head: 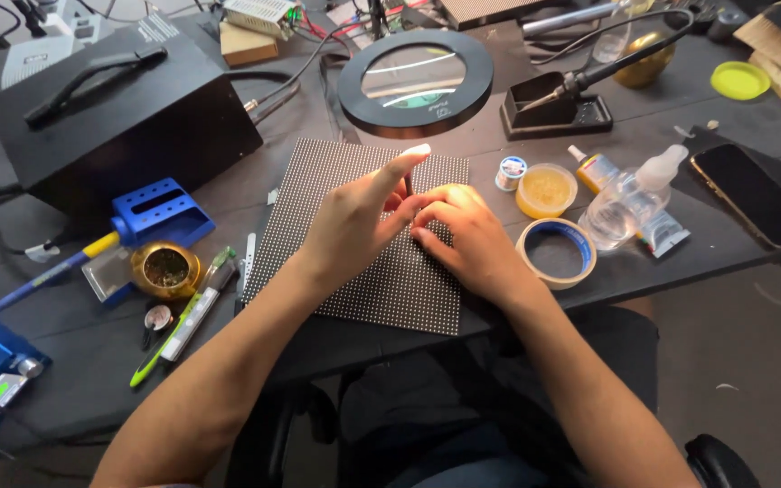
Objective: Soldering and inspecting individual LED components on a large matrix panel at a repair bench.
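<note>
A dark square panel covered in a fine grid of dots [318, 199] lies flat on the black table, in front of me. My left hand [354, 217] rests on the panel with its index finger stretched toward the far edge. My right hand [467, 235] lies beside it on the panel, fingers curled down and fingertips pressing the surface. The two hands touch near the panel's middle. I cannot see anything held in either hand; what lies under the fingers is hidden.
A round magnifier lamp [415, 83] stands just beyond the panel. A soldering iron in its stand [558, 104], a tape roll [556, 253], a yellow paste tub [546, 190], a clear bottle [621, 203] and a phone [752, 194] are to the right. A black box [119, 108], blue holder [160, 212] and brass-wool pot [166, 269] are to the left.
</note>
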